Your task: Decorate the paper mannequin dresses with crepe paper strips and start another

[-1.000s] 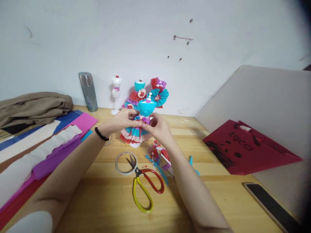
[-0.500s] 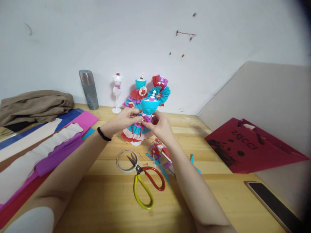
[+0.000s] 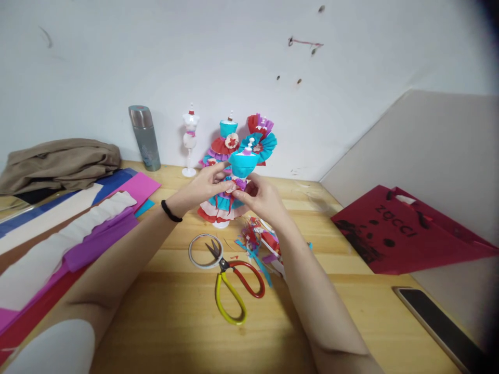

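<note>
A small dress-form mannequin [image 3: 243,165] stands upright on the table, wearing a paper dress with a turquoise bodice and tiered turquoise, pink and red skirt [image 3: 223,206]. At its waist sits a small pale flower [image 3: 231,187], partly covered by fingers. My left hand [image 3: 206,186] is closed on the dress from the left, thumb by the flower. From the right, my right hand [image 3: 265,198] pinches the waist of the same dress; what lies behind its fingers is hidden. Scissors [image 3: 225,270] with red and yellow handles lie in front, blades overlapping a white tape ring [image 3: 189,252].
Behind stand two more dressed mannequins [image 3: 228,128] [image 3: 265,145] and a white one [image 3: 190,136]. A bottle [image 3: 146,140], brown cloth [image 3: 62,160] and coloured paper sheets [image 3: 97,228] are left. Paper scraps [image 3: 253,234], a red bag [image 3: 390,234] and a phone [image 3: 432,319] lie right.
The view has shifted slightly, so most things sit a little higher in the picture. Both hands stay at the dress's waist, with only small finger movements; the pale flower shows more clearly.
</note>
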Demonstrator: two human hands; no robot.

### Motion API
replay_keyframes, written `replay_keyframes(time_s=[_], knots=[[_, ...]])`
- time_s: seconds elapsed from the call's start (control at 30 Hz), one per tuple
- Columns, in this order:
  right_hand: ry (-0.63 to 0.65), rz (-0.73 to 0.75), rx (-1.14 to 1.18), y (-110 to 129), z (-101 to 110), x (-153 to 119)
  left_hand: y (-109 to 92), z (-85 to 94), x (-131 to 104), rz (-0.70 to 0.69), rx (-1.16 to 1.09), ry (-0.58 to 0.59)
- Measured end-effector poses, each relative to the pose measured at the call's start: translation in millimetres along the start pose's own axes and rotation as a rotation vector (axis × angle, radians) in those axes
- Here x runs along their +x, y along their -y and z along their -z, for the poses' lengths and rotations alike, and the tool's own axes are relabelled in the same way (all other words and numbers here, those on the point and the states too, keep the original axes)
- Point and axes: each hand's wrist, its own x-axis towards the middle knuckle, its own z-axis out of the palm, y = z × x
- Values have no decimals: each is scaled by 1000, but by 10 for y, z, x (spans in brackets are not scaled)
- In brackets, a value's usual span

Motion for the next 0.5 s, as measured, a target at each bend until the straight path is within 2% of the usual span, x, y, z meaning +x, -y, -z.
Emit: replay_keyframes(time_s=[0.17,0.37,0.5], knots=[[18,30,-20,13,6,-7,-111,47,-31,27,-40,110],[65,53,22,-39,78,-22,-51,-4,-8,26,57,18],[54,-12,-25,-48,228,-43,-90,-10,-13,-3,62,52]])
